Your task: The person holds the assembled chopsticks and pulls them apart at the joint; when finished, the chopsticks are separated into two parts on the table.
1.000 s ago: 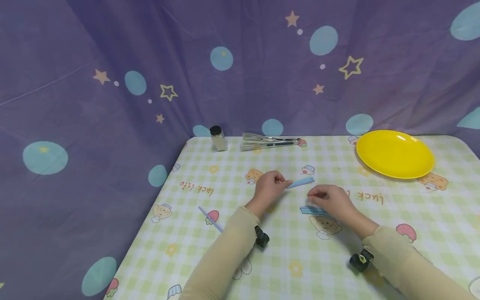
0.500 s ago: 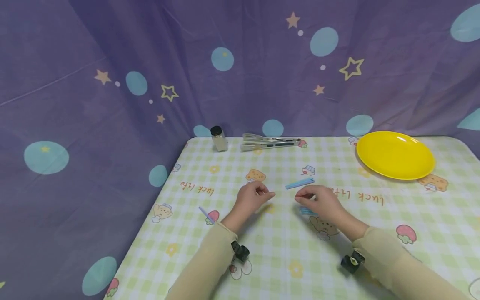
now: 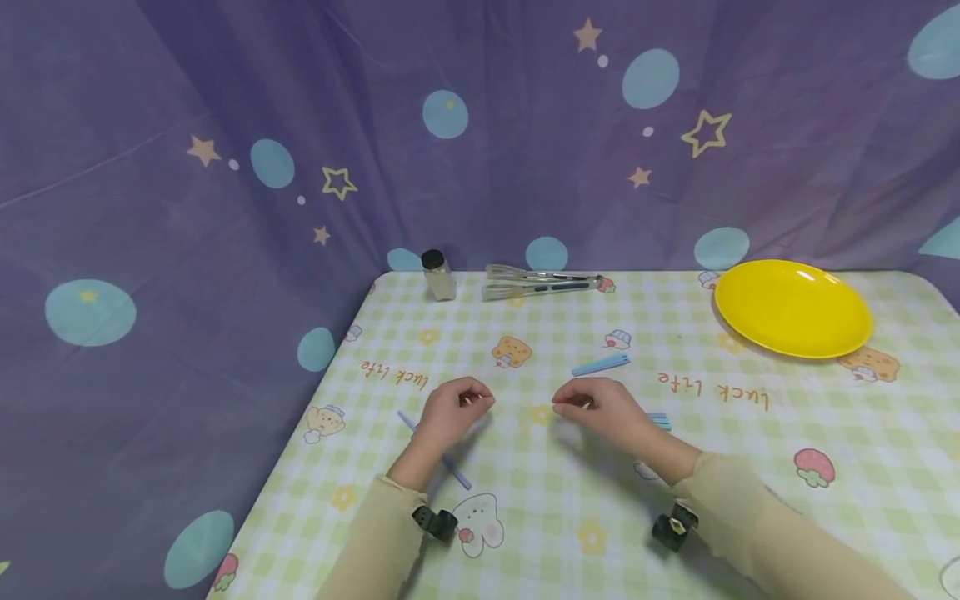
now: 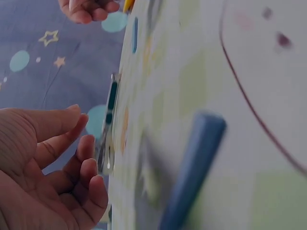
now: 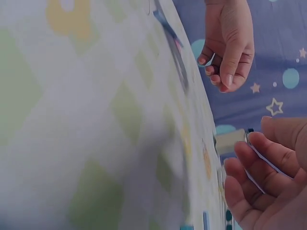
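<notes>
Over a lone blue-violet stick (image 3: 458, 473) hovers my left hand (image 3: 447, 412), fingers loosely curled and nothing held. In the left wrist view that stick (image 4: 194, 167) lies close by, apart from the hand (image 4: 62, 167). My right hand (image 3: 602, 410) hangs above the cloth to the right, thumb and fingertips near each other, also holding nothing. Behind it lies a small group of light-blue sticks (image 3: 600, 365). Another blue group (image 3: 660, 421) is partly hidden by the right hand and wrist.
A yellow plate (image 3: 793, 308) rests at the back right of the checked tablecloth (image 3: 540, 517). Along the back edge are metal tongs (image 3: 542, 287) and a black-capped jar (image 3: 438, 277). A purple curtain (image 3: 487, 192) hangs behind the table.
My left hand let go of the light-blue sticks at the back and moved left and nearer, over the lone stick. The right hand shifted left, past the other blue group.
</notes>
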Tool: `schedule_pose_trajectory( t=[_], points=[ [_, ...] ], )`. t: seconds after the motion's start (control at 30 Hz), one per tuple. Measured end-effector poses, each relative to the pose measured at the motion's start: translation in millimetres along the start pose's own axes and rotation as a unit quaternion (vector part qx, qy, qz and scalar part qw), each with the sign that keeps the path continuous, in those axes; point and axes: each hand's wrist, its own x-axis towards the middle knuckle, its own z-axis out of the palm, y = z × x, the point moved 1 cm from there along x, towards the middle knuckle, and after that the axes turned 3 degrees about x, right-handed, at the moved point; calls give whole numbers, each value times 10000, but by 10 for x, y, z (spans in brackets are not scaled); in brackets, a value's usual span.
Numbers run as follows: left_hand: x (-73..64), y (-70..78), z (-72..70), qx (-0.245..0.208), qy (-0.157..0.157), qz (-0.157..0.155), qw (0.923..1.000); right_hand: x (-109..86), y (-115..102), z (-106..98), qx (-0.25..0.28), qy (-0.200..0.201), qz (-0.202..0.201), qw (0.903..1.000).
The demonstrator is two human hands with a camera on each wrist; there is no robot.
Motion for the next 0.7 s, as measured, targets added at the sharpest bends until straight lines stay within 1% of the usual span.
schedule_pose_trajectory(
  t=[0.13, 0.3, 0.4, 0.53, 0.7],
  points=[
    [-89, -109, -94, -55, 50, -218, 9997, 23, -62, 104, 127, -264, 17, 9996],
    [-185, -252, -204, -156, 148, -494, 9985, 24, -138, 199, 320, -460, -66, 9984],
    [-231, -314, -272, -127, 185, -622, 9978, 25, -154, 257, 435, -607, -88, 9972],
    [-279, -380, -348, -51, 202, -697, 9973, 19, -171, 346, 523, -864, -60, 9949],
    [-301, -466, -415, -2, 232, -788, 9966, 18, -210, 481, 557, -1128, -113, 9920]
  ],
)
